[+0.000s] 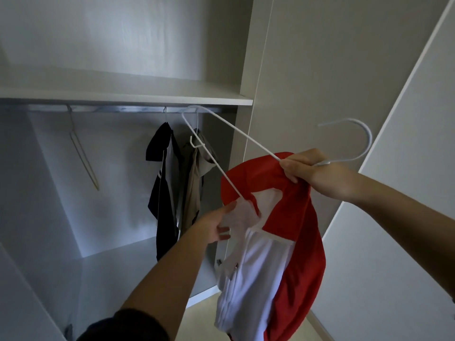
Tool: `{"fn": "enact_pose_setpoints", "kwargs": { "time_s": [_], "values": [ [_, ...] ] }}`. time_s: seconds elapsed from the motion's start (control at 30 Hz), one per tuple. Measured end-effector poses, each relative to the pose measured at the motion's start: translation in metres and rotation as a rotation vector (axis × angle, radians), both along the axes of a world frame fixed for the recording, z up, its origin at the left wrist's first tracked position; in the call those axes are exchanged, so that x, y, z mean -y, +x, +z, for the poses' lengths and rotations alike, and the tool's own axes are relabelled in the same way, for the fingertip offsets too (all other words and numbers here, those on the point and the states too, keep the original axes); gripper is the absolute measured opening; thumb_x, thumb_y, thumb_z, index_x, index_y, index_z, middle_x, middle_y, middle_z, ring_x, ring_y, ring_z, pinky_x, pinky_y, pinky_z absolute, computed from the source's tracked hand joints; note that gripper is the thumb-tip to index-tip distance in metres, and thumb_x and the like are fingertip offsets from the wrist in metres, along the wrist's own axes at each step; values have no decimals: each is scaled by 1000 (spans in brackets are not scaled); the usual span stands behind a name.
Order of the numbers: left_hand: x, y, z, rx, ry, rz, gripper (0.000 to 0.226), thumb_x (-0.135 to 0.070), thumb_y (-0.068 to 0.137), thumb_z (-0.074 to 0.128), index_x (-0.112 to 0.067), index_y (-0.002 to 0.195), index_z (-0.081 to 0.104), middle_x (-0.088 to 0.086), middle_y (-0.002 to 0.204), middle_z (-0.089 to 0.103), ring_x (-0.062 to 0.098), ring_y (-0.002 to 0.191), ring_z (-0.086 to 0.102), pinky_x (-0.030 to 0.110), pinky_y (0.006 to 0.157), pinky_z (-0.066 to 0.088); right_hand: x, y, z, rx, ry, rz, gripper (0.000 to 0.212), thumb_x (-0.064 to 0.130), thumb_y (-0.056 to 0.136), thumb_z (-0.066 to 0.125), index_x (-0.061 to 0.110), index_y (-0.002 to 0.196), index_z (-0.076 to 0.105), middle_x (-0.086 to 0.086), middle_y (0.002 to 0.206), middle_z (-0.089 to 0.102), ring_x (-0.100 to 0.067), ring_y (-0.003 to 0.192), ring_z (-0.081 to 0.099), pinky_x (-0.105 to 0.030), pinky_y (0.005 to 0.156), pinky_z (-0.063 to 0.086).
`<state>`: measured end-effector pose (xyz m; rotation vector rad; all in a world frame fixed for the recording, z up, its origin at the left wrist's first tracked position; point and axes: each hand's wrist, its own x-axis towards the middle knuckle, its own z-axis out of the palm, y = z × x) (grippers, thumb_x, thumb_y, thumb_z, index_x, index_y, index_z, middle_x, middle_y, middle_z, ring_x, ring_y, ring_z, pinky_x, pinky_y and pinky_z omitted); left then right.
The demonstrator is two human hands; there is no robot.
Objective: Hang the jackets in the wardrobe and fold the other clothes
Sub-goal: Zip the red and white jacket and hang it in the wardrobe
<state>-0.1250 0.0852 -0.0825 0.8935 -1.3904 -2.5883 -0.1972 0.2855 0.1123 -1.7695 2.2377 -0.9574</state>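
Currently: 1 red-and-white jacket [295,217], half on a white hanger [370,137], outside the wardrobe [147,97]; right hand [317,173] grip pinches hanger neck and red cloth; left hand [216,227] pinches the white front; risk: the loose shoulder may slide off when raised to the rail [123,109].

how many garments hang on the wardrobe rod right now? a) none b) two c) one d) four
b: a dark navy jacket with white stripes and a beige jacket hang from the metal rod; the red and white jacket is off it, on a white wire hanger.
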Motion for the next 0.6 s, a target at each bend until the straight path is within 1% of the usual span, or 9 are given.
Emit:
{"fn": "enact_pose_setpoints", "kwargs": {
  "time_s": [0.07,0.13,0.17,0.23,0.3,0.4,0.47,0.53,0.6],
  "values": [
    [3,-7,6,-24,38,-6,57,-22,67,85,-5,116,60,17,104,71,34,98,68,44,86,55,-15,-6,8,0,-36,30,46,27,100,42,15,56,46,3,52,38,-7,51,34,-13,52,29],
    [12,-12,16,-57,-37,48,27,-18,83,72,-3,104,64,14,86,74,29,87,68,36,71,57,-33,-15,12,-13,-26,37,46,33,100,43,18,56,45,2,54,38,-5,52,34,-12,53,28],
    [21,-11,26,-101,-91,116,18,-19,90,63,-3,98,65,11,76,74,26,81,67,30,64,56,-42,-19,11,-12,4,36,45,36,98,43,18,56,45,4,54,39,-3,52,34,-10,54,28],
    [43,-4,51,-188,-158,249,20,-17,95,51,-4,90,65,7,67,72,20,73,67,25,58,54,-58,-29,4,16,70,28,45,48,91,43,16,59,46,6,56,42,-2,55,36,-12,56,30],
    [54,12,76,-215,-254,273,16,-17,91,55,-7,88,68,7,74,73,19,75,68,28,63,53,-65,-38,-5,55,96,35,46,55,87,43,18,59,46,5,58,43,-5,58,39,-16,59,32],
    [50,27,101,-231,-385,233,10,-20,83,65,-11,84,68,7,77,72,21,75,67,30,69,53,-61,-44,-21,50,171,96,42,46,93,44,18,62,47,8,62,44,-5,61,42,-17,61,35],
    [43,34,111,-189,-425,249,16,-21,89,60,-8,87,67,13,86,69,26,81,64,36,81,53,-53,-42,-31,89,175,93,38,40,95,45,16,71,60,10,71,56,-5,69,53,-17,67,43],
    [41,41,117,-160,-402,288,18,-23,90,61,-6,91,66,17,93,66,29,85,62,40,88,50,-43,-37,-35,97,68,103,33,36,99,43,28,77,66,13,78,60,-5,74,58,-17,70,45],
    [42,45,118,-145,-392,316,17,-24,90,61,-7,94,64,12,87,65,26,78,62,37,78,53,-32,-32,-36,73,-109,64,35,33,98,42,28,67,58,14,74,53,-7,69,52,-17,69,40]
  ]
}}
